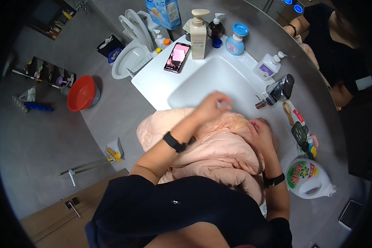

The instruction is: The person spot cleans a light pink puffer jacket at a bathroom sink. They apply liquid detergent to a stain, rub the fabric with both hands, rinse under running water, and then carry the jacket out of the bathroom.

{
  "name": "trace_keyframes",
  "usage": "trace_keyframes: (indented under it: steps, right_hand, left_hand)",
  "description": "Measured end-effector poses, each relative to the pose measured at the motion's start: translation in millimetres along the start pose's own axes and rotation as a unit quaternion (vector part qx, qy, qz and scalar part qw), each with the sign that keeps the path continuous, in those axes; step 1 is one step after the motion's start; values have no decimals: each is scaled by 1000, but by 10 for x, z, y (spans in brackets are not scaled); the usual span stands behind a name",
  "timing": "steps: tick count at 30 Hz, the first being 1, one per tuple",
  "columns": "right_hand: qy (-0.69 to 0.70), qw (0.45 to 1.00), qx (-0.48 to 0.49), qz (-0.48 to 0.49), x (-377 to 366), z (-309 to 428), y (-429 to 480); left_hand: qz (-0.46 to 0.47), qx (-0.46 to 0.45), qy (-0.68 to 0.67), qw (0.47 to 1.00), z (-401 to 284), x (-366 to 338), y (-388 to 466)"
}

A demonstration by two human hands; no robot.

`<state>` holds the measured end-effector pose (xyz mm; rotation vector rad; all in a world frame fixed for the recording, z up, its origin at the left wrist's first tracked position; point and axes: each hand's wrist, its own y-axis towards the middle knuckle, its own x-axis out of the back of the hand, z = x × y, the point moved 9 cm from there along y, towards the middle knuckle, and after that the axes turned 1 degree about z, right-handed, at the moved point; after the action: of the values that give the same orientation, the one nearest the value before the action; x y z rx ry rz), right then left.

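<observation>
A bulky pale pink quilt (pixel 210 148) is bunched against my body and over the front of the white sink (pixel 192 93). A yellowish patch (pixel 240 121) marks its fabric near the basin. My right hand (pixel 261 131) grips the quilt beside this patch, fingertips pinching a fold. Blurred by motion, my left hand (pixel 213 104) hovers over the basin side of the quilt with its fingers curled and apart. Nothing shows in it. Both wrists wear dark bands.
A tap (pixel 277 93) juts over the basin's right side. Pump bottles (pixel 198 37) and a lit phone (pixel 177 58) stand or lie along the far rim. To the right are a wooden brush (pixel 287 113) and a white detergent jug (pixel 310 179) on its side. A red basin (pixel 82 93) is at left.
</observation>
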<state>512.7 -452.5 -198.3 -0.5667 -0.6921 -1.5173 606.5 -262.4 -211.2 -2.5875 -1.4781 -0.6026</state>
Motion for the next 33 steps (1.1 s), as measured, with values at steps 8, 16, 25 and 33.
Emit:
trace_keyframes:
  steps: [8, 16, 25, 33]
  right_hand:
    - [15, 1000, -24, -9, -106, -79, -33]
    - [-20, 997, -69, 26, -254, -178, -54]
    - [-35, 997, -59, 18, -271, -111, -95]
    - [-27, 998, -57, 29, -392, -179, -112]
  left_hand:
    - [-345, 161, -49, 923, 789, 2648, 712]
    - [-277, 235, 115, 925, 1455, 2732, 1949]
    - [-211, 230, 296, 903, 3110, 3000, 3108]
    - [-104, 196, 80, 972, 3405, 2944, 3091]
